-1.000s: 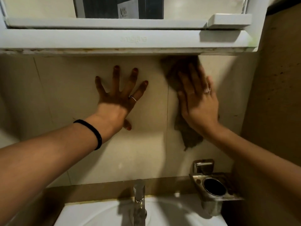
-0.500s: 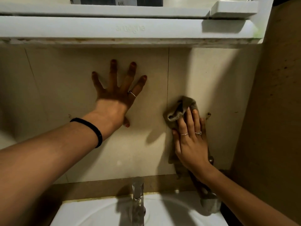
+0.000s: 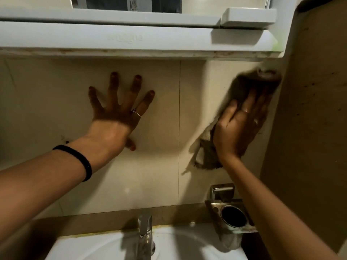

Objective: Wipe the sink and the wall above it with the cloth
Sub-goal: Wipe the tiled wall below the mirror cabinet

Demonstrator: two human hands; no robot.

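My right hand (image 3: 242, 126) presses a dark grey-brown cloth (image 3: 249, 85) flat against the beige tiled wall (image 3: 165, 128), high on the right near the corner under the cabinet. Part of the cloth hangs below the hand; the cloth and fingers are blurred. My left hand (image 3: 116, 113) lies flat on the wall to the left, fingers spread, holding nothing. A black band circles that wrist. The white sink (image 3: 178, 244) shows at the bottom edge, below both hands.
A white mirror cabinet (image 3: 131, 38) juts out above the hands. A chrome tap (image 3: 145, 235) stands at the sink's back. A metal wall holder (image 3: 231, 214) with a round hole sits below my right forearm. A brown side wall (image 3: 309, 128) closes the right.
My right hand has swept the cloth down the wall and back up, ending higher and further right near the corner. My left hand has stayed planted on the wall.
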